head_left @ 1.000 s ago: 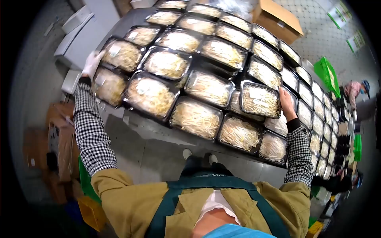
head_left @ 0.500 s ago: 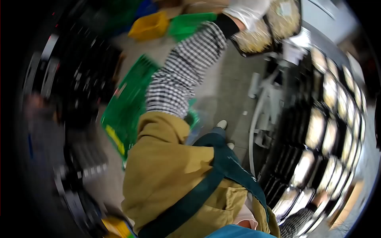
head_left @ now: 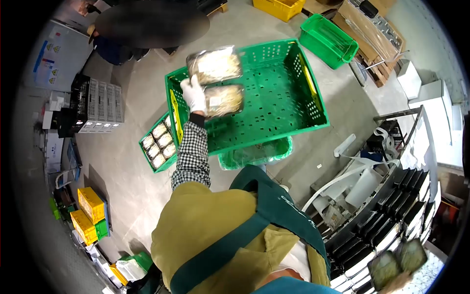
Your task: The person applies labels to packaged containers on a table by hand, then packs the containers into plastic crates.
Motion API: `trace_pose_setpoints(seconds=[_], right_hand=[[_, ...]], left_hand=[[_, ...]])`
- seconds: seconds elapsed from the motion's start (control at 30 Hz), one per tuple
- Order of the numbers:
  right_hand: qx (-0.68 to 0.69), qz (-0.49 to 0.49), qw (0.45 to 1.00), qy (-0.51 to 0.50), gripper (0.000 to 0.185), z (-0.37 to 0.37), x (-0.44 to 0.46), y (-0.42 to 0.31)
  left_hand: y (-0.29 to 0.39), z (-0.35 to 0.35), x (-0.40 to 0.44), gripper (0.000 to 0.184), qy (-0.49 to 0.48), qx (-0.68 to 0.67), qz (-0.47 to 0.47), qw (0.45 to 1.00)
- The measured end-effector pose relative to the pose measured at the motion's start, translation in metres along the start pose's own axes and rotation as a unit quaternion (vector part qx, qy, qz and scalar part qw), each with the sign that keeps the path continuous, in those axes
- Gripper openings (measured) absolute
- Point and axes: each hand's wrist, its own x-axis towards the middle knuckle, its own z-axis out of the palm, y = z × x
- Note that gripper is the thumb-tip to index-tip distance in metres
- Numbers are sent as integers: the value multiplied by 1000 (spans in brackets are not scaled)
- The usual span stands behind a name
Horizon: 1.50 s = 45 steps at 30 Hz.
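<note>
My left hand [head_left: 194, 95], in a white glove, grips two film-wrapped black trays of pale, stringy food. One wrapped tray [head_left: 215, 64] lies beyond the other wrapped tray [head_left: 224, 100], both over the left side of a large green crate [head_left: 249, 139]. The crate's visible floor is bare and perforated. At the lower right, my right hand [head_left: 399, 282] is partly visible, closed at the near edges of two more packs, a dark-rimmed pack [head_left: 385, 269] and a neighbouring pack [head_left: 412, 256]. Rows of stacked black trays [head_left: 387, 210] stand beside them; the fingertips are hard to make out.
Left of the large crate, a smaller-looking green crate [head_left: 155, 167] holds several wrapped packs. A green bin [head_left: 254, 156] with a plastic liner is below the large crate. Another green tub [head_left: 318, 41] stands at the back right. Grey crates [head_left: 105, 105] are stacked left; a person [head_left: 110, 49] is farther back.
My view has swung left, bringing the large green crate into the middle. My left hand has carried the two wrapped trays over it. At the right, two packs now show at my right hand.
</note>
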Motion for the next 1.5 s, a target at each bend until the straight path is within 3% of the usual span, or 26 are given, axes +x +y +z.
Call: trace_pose_setpoints(seconds=[0.17, 0.23, 0.3, 0.37, 0.4, 0.5, 0.6, 0.63, 0.67, 0.77, 0.83, 0.87, 0.9, 0.93, 0.97, 1.0, 1.03, 1.07, 1.1, 1.2, 1.27, 1.33, 1.37, 1.4, 1.43, 1.5], right_hand=[[210, -155, 958, -118, 33, -13, 24, -272], [315, -191, 900, -236, 32, 16, 9, -400], [275, -418, 830, -246, 32, 110, -3, -475], [397, -399, 762, -319, 32, 128, -57, -584], [427, -413, 737, -324, 31, 161, -82, -626], [518, -429, 645, -364, 25, 242, -161, -729], [479, -375, 703, -369, 25, 291, -230, -772], [477, -337, 725, -364, 26, 298, -239, -770], [471, -254, 751, -387, 29, 307, -248, -766], [488, -260, 774, -308, 34, 323, -279, -762], [522, -270, 658, -470, 29, 306, -267, -759], [512, -403, 670, -355, 28, 326, -270, -759], [473, -468, 676, -316, 28, 334, -265, -757], [507, -454, 700, -216, 32, 337, -268, -750], [511, -424, 692, -282, 37, 304, -247, -738], [481, -490, 697, -207, 39, 314, -240, -729], [508, -452, 667, -306, 36, 253, -195, -700], [584, -471, 635, -184, 33, 217, -156, -665], [591, -421, 651, -222, 29, 166, -112, -621], [587, -305, 737, -138, 26, 116, -19, -454], [467, -178, 866, -35, 23, 67, 21, -315], [345, -24, 932, 113, 25, 53, 27, -174], [402, 103, 899, 142, 21, 57, 20, -100], [386, 89, 888, 232, 15, 61, 9, -18], [140, 150, 947, 247, 16, 56, -15, 64], [7, 312, 920, 236, 26, 47, -72, 210]], left_hand=[[-117, 9, 21, 31, -10, 92, -73, 993], [-157, 18, 36, 32, -1, 76, -95, 993], [-198, 21, 46, 34, -31, 118, -134, 983], [-224, 16, 61, 42, -147, 181, -185, 954], [-205, 12, 52, 49, -94, 231, -168, 954], [-129, -32, 19, 51, -218, 241, -54, 944], [-113, -43, -26, 45, -488, 194, -123, 842], [-111, -46, -40, 60, -576, 20, -301, 760], [-104, -45, -48, 80, -565, -26, -451, 691], [-123, -17, -62, 99, -509, -145, -592, 608], [-155, 14, -70, 86, -427, -252, -642, 585], [-178, 31, -72, 79, -385, -335, -675, 532], [-141, 26, -66, 65, -335, -339, -669, 570], [-158, 25, -67, 54, -324, -411, -688, 503], [-178, 26, -68, 43, -314, -470, -706, 427], [-190, 28, -72, 39, -374, -465, -683, 421], [-206, 24, -70, 37, -493, -372, -593, 517], [-157, 19, -63, 42, -482, -282, -714, 422], [-177, 25, -53, 49, -455, -183, -716, 498], [-117, 29, -82, 46, -444, -161, -292, 831], [-14, 82, -117, 45, -442, -124, -191, 868], [105, 119, -206, 43, -520, -218, -50, 824], [138, 155, -246, 39, -576, -217, -12, 788], [173, 189, -292, 35, -628, -216, 28, 747], [219, 201, -351, 34, -670, -234, 61, 702], [292, 244, -464, 42, -746, -232, 148, 606]])
